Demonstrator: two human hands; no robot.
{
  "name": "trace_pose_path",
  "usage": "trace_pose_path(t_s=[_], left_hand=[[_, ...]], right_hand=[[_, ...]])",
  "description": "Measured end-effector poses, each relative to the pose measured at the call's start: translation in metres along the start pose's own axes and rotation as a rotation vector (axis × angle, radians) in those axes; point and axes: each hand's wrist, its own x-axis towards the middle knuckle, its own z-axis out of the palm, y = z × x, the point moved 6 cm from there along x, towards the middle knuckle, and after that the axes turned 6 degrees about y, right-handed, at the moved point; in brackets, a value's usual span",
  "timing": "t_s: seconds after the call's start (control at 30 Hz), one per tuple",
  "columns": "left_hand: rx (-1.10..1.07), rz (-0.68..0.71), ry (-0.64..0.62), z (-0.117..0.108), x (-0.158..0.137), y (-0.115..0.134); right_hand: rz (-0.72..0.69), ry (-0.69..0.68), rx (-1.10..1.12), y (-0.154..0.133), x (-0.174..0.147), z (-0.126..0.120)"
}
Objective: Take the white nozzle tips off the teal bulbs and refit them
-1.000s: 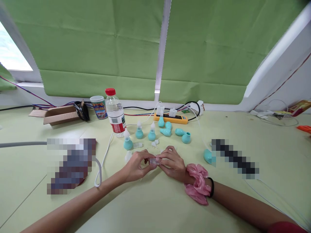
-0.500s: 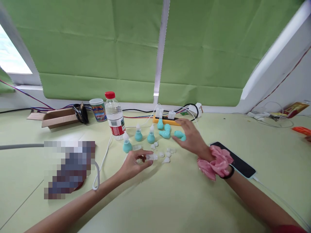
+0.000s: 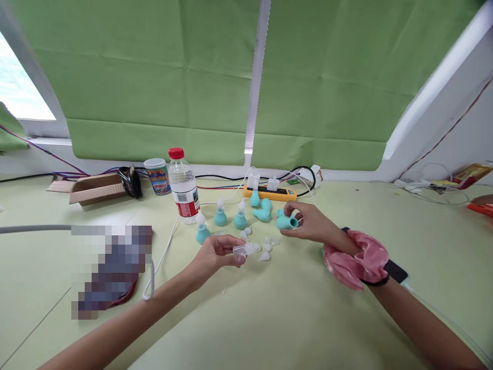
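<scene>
Between the thumb and fingers of my left hand [image 3: 219,257] is a clear plastic nozzle [image 3: 242,249] with a whitish tip pointing right. My right hand [image 3: 308,220] grips a turquoise rubber bulb [image 3: 285,222], its round open mouth facing right toward my fingers. Another turquoise bulb [image 3: 262,210] lies on its side just left of it. Several bulbs with clear nozzles and white tips, such as one turquoise bulb [image 3: 240,221], stand upright behind my left hand. Loose white tips [image 3: 265,256] and a clear tube [image 3: 274,240] lie between my hands.
A water bottle [image 3: 184,190] and a can [image 3: 157,177] stand at back left, beside an open cardboard box [image 3: 96,189]. Behind the bulbs sits a yellow power strip [image 3: 275,193] with plugs. A phone [image 3: 396,271] lies partly under my right wrist. Another person's hand [image 3: 483,199] shows at far right.
My right hand has closed on a turquoise bulb and turned it so its mouth shows. My left hand still holds the nozzle, shifted slightly.
</scene>
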Motion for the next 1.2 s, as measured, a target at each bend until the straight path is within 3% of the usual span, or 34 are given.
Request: trace_pose_path(t_s=[0.1, 0.17, 0.37, 0.67, 0.77, 0.9, 1.2], left_hand=[[-0.023, 0.001, -0.043, 0.005, -0.003, 0.006], [-0.029, 0.023, -0.070, 0.010, -0.008, 0.014], [0.078, 0.149, -0.097, 0.019, -0.025, 0.041], [0.363, 0.163, -0.055, 0.021, -0.033, 0.048], [0.581, 0.305, 0.024, 0.024, -0.038, 0.055], [0.865, 0.580, 0.068, 0.034, -0.049, 0.068], [0.975, 0.708, -0.062, 0.041, -0.054, 0.063]], right_hand=[[-0.090, -0.020, 0.321, -0.036, -0.013, 0.002], [-0.119, -0.048, 0.401, -0.054, -0.021, 0.007], [-0.362, 0.186, 0.215, -0.091, -0.040, 0.003], [-0.484, 0.312, 0.055, -0.095, -0.053, 0.012], [-0.455, 0.319, 0.043, -0.092, -0.052, 0.016], [-0.308, 0.167, 0.246, -0.087, -0.048, 0.026], [0.031, -0.323, 0.667, -0.078, -0.045, 0.050]])
